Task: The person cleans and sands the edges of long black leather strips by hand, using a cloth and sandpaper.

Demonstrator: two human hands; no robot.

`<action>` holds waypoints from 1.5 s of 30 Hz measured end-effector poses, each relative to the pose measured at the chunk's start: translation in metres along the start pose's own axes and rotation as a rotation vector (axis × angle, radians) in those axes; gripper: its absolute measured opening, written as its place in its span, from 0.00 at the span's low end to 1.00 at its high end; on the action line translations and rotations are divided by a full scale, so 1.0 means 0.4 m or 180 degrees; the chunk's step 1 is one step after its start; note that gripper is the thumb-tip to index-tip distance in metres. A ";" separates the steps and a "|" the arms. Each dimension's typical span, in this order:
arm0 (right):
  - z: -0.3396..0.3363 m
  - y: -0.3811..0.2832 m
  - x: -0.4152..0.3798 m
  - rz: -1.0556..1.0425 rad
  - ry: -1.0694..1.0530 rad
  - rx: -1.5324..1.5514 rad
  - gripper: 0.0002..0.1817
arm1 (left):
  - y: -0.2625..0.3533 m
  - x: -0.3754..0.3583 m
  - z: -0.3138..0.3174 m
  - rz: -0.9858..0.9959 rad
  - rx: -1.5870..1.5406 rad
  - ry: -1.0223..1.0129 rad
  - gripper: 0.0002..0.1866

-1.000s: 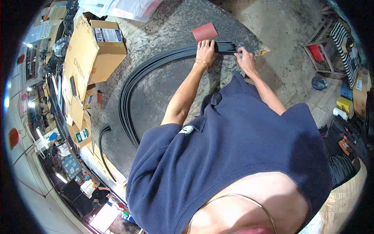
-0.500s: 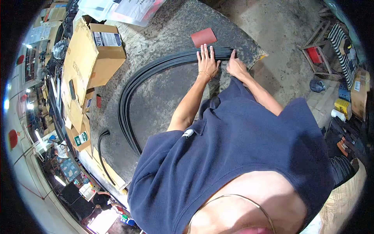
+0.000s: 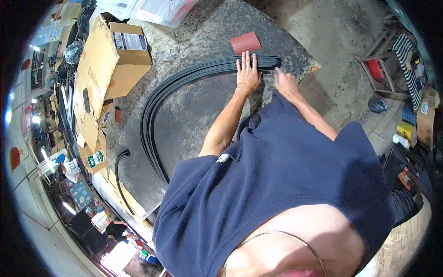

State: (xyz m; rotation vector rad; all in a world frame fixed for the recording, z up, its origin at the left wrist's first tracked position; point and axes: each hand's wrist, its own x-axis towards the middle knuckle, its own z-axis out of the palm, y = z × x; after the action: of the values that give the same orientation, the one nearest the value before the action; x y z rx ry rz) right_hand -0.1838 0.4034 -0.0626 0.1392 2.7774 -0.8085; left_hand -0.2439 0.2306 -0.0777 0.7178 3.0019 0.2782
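Note:
A bundle of long black strips [image 3: 184, 74] curves over the dark tabletop [image 3: 184, 120]. My left hand [image 3: 248, 77] lies flat across the bundle near its right end, with fingers stretched out. Just below that end is my right hand [image 3: 286, 85], its index finger extended toward the strip tips; whether the other fingers hold anything is hidden. Above my left hand lies a red-brown sheet [image 3: 246, 43]. A smaller black bundle [image 3: 118, 177] rests at the table's lower left.
Cardboard boxes [image 3: 131, 67] stand along the left side, and a clear plastic bag [image 3: 157, 10] lies at the top. Beyond the table's right corner are a wooden frame [image 3: 387, 76] and a striped cloth [image 3: 406, 64]. People are visible at far lower left.
My right hand has drawn slightly down and away from the bundle's end. My left hand still lies on the strips. The whole view has shifted a little.

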 end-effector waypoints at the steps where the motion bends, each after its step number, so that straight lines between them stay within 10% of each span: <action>1: 0.009 0.012 0.009 -0.0014 0.0226 0.0252 0.18 | -0.004 -0.001 0.005 0.0054 0.0009 0.0061 0.39; 45: 0.054 0.044 0.050 -0.1048 0.1425 0.0810 0.11 | 0.062 -0.020 0.035 -0.0144 0.0055 0.0357 0.36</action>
State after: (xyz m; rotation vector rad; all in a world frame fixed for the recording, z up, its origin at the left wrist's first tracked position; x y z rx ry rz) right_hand -0.1959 0.4070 -0.0944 -0.1121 3.1467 -1.3615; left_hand -0.2244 0.2510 -0.0869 0.6559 3.1253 0.3007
